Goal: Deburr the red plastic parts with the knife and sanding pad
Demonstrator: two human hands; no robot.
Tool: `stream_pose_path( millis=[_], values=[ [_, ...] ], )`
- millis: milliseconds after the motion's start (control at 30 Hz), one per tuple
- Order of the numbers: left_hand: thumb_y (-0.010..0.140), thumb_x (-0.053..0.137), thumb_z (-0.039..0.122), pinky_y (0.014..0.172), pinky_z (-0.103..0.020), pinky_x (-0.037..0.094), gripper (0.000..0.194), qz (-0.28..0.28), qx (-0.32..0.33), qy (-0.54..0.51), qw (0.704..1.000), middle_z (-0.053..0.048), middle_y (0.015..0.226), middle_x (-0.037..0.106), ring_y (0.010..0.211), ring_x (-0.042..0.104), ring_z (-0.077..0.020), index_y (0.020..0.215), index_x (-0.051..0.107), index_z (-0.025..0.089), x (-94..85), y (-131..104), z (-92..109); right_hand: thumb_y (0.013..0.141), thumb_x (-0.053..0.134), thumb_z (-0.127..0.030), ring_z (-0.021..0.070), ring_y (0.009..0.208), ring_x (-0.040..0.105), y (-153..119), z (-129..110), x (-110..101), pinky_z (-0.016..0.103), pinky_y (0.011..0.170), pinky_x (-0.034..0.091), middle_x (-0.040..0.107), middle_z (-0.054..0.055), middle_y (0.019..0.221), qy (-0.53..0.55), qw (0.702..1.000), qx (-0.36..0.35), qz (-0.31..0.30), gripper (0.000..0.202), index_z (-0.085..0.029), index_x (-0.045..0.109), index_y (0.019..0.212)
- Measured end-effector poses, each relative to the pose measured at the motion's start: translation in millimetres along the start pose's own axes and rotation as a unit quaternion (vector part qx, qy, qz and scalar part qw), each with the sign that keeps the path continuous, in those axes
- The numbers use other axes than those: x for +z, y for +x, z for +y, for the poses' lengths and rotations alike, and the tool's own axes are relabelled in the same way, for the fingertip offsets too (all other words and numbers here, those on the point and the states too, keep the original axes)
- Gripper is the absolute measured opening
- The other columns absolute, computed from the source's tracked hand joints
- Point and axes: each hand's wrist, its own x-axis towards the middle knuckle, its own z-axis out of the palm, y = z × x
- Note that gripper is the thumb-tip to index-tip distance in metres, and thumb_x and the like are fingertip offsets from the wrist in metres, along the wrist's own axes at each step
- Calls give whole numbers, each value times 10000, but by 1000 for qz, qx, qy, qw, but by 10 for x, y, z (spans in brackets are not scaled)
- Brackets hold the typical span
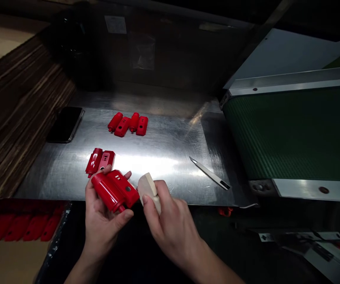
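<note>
My left hand grips a glossy red plastic housing at the near edge of the steel table. My right hand pinches a small pale block whose end touches the housing's right side. Just behind my left fingers lies another red housing. Farther back sit two more red housings side by side.
A slim craft knife lies on the table to the right. A dark phone rests at the left beside stacked cardboard. A green conveyor belt borders the right side. Several red parts fill a box below left.
</note>
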Motion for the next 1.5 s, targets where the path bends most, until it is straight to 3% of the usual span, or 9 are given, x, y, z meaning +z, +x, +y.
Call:
stream_pose_path(
  millis=[467,667,933,1100,1233,1300,1367,1433,1500],
  values=[
    [672,962,92,1014,-360,643,919,17,-26,-17,999,-112,1587,566,1409,620,-373,1449,544,346,39,28,21,1065,412,-295,225,506,708,11,-40,107,312,492,325,681,-24,643,-32,999,-26,15,144,-217,533,1063],
    [679,962,100,1010,-364,650,904,16,-16,-16,1000,-90,1706,432,1416,608,-394,1446,562,363,39,33,34,1065,415,-300,216,490,704,48,-40,68,305,484,320,686,-28,623,-44,998,-34,19,148,-219,538,1052],
    [686,966,111,1032,-368,636,933,12,-34,-26,999,-110,1646,504,1437,590,-383,1482,542,349,25,58,60,1062,425,-286,217,529,721,21,-101,68,297,503,343,718,-13,669,-49,998,-50,-1,161,-211,566,1089],
    [737,965,215,1031,-447,651,893,-8,-71,-71,995,-75,1770,310,1484,525,-423,1510,541,361,48,15,182,1091,446,-337,252,519,666,472,311,-135,306,490,324,701,25,659,-223,972,73,11,272,-165,619,1212],
    [855,863,352,1087,-508,617,648,-59,-141,-119,981,5,1827,143,1543,426,-461,1454,615,363,-15,-7,197,1060,566,-391,381,1062,694,826,739,-409,409,791,503,729,183,1166,-286,948,103,91,272,-176,684,1179],
    [918,771,417,1103,-574,593,564,-83,-175,-132,972,22,1830,119,1566,371,-485,1460,624,362,-69,-9,173,1032,601,-366,382,1153,647,742,793,-467,447,888,505,668,202,1280,-250,954,86,142,303,-166,663,1251],
    [923,736,418,1062,-599,611,542,-92,-207,-145,963,17,1818,182,1573,349,-498,1453,642,361,-102,-20,159,1061,538,-356,289,984,682,440,765,-420,379,838,515,706,125,1100,-135,978,48,153,239,-186,672,1162],
    [841,812,368,947,-565,672,609,-89,-228,-158,957,3,1794,265,1555,373,-519,1433,671,364,-102,-50,167,1103,440,-346,205,789,666,-21,758,-269,308,747,497,695,28,865,7,999,13,51,304,-224,670,946],
    [736,900,315,813,-515,703,748,-95,-243,-165,951,-21,1764,341,1505,444,-540,1447,672,371,-76,-101,185,1078,488,-335,180,788,685,-524,880,-55,276,730,497,724,0,856,99,985,14,-141,291,-237,702,907]
  ],
)
